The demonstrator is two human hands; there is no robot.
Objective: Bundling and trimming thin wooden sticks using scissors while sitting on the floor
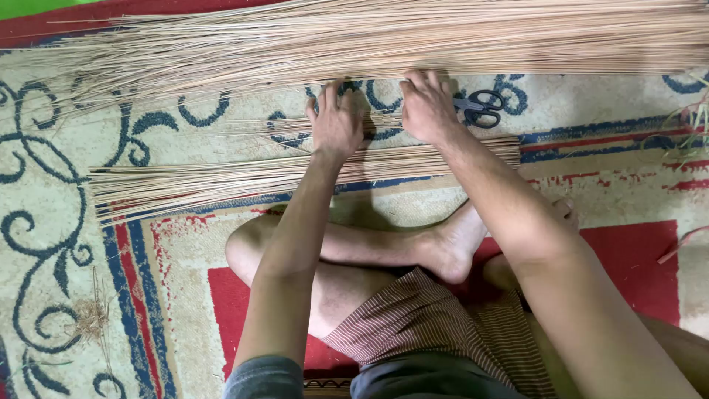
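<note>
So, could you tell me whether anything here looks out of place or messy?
Mostly tidy. A small tuft of loose fibres lies alone on the mat, well away from the two stick bundles. The scissors sit beside the right hand.

The big bundle of sticks (384, 37) runs off the picture's right edge and top, so its full length is unseen. The scissors (480, 108) are partly hidden: their blades lie under the right hand (427, 109). The left hand (336, 122) covers part of the thin sticks (310, 174) beneath it, and whether its fingers pinch any cannot be told. Green stems (690, 122) at the mat's (59, 244) right edge are cut off. A red strip (683, 244) there is too small to identify.
</note>
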